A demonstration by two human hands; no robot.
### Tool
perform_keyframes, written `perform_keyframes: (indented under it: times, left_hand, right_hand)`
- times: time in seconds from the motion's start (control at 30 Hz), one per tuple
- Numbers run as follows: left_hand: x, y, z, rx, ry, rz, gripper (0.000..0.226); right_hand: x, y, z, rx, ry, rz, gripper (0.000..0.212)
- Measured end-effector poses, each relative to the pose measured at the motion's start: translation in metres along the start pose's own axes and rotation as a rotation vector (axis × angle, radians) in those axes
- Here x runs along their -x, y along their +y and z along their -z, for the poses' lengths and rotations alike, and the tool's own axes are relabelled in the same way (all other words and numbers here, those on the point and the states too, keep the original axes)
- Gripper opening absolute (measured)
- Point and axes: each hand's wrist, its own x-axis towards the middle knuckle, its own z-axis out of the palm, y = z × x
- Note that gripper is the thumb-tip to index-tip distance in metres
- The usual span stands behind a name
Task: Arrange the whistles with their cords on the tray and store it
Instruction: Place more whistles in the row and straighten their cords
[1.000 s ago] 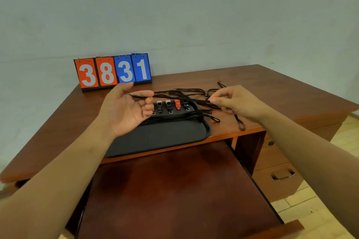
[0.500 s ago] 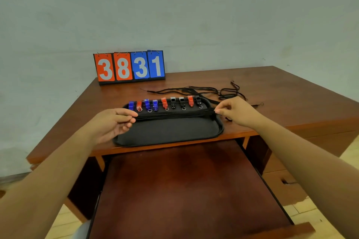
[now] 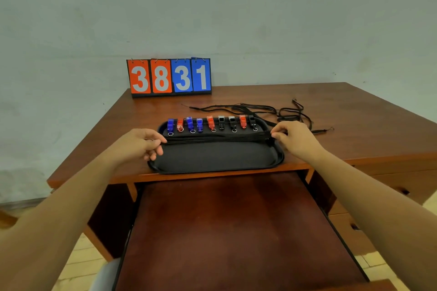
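The cord bundle (image 3: 217, 138) lay stretched across the tray (image 3: 212, 160), just in front of the row of whistles (image 3: 210, 123). One second earlier it had been held raised above the tray. The left hand (image 3: 139, 144) pinched its left end and the right hand (image 3: 295, 137) its right end, fingers curled. Judgement: this cord was placed; the loose cords (image 3: 272, 111) remained on the tabletop (image 3: 354, 125) behind the right hand and awaited the same step.

The tray's near rim sat at the tabletop's front edge – little margin there. The pull-out shelf (image 3: 224, 231) stood extended below, offering room for storage. The scoreboard (image 3: 169, 77) stood well apart at the rear.
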Motion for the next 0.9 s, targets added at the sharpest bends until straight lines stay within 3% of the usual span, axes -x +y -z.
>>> perform_keyframes:
  times: [0.1, 0.3, 0.47, 0.9]
  left_hand:
    - [-0.001, -0.002, -0.004, -0.209, 0.097, -0.11, 0.007]
    - [-0.01, -0.008, -0.012, -0.501, 0.231, -0.173, 0.007]
    - [-0.018, -0.015, -0.017, -0.575, 0.262, -0.141, 0.016]
    - [-0.023, -0.021, -0.019, -0.556, 0.369, -0.069, 0.013]
  right_hand:
    - [0.0, 0.001, -0.002, -0.012, 0.053, -0.029, 0.006]
    - [0.001, 0.016, -0.009, 0.037, 0.05, -0.071, 0.005]
    - [0.002, 0.021, -0.02, 0.036, 0.019, -0.083, 0.006]
    - [-0.012, 0.011, -0.032, -0.02, 0.038, -0.136, 0.005]
